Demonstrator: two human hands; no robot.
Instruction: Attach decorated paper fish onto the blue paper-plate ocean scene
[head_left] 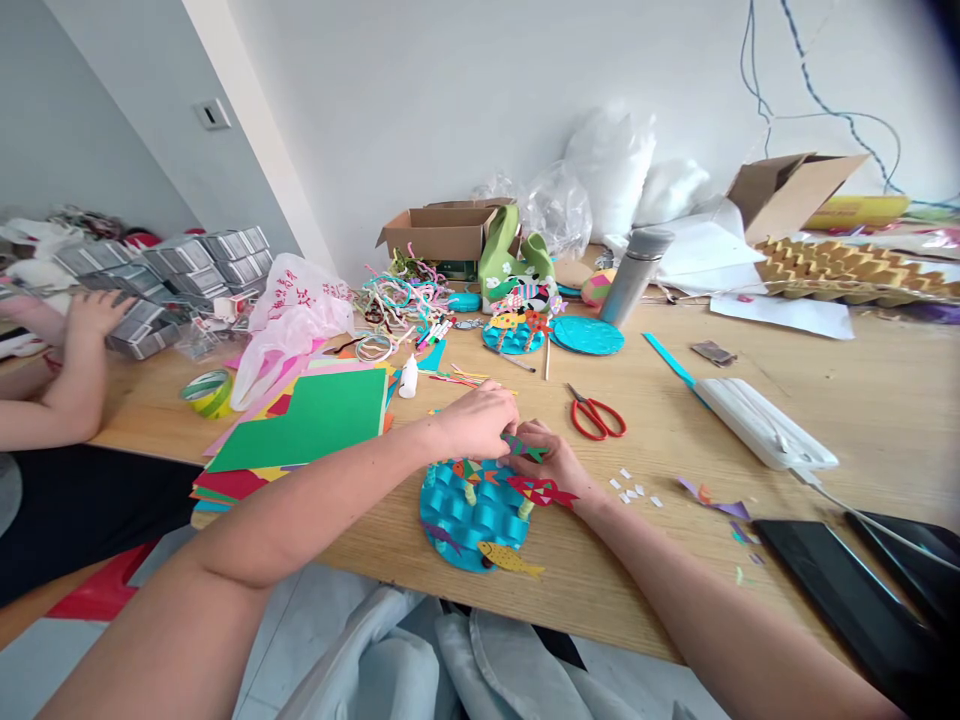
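Note:
A round blue paper craft [474, 520] with wavy loops on its base lies near the table's front edge. Paper fish stand on it: a red fish [541, 491], an orange patterned fish [474, 470], a yellow spotted fish [511, 559] and a purple fish [442, 537]. Over its far right side, my left hand [480, 420] is closed in a pinch at the left end of a green paper fish [529, 449]. My right hand [553, 458] curls around the same green fish from the right, its fingers meeting the left ones. Their exact fingertip contact is partly hidden.
Red-handled scissors [596, 412] and white paper bits [636, 490] lie to the right. Coloured paper sheets [322, 425] and a glue bottle [408, 378] are left. Behind stand another fish craft [514, 335], blue discs [587, 335] and a flask [636, 275]. Someone's hand [97, 312] rests far left.

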